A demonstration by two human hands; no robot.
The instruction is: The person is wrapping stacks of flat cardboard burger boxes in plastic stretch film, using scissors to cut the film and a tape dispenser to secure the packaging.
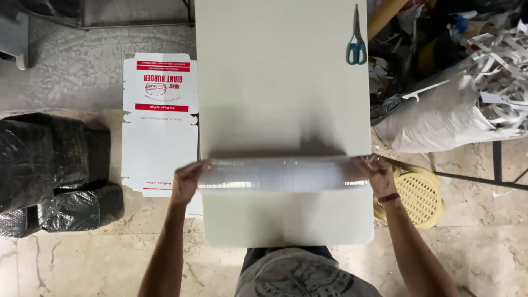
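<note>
Head view looks straight down on a white desk with the person's two bare arms reaching in from the near edge. Across the desk lies a roll of clear plastic film, its long axis running left to right, one end pointing at the left edge of the desk and the other at the right edge. It sits in the near half of the desk, spanning almost the whole width.

The left hand grips the left end of the roll, its fingers curled and closed around that end. The right hand holds the right end, with its fingers bent over the top of the roll and pressed onto it; a dark red band sits on that wrist.

Far on the right side of the desk, well apart from the roll, lie scissors with teal handles, blades pointing away. On the floor to the left lies a flat white and red carton blank, and farther left are black wrapped bundles. Right of the desk stands a yellow woven stool, with a heap of white paper scraps beyond it.
</note>
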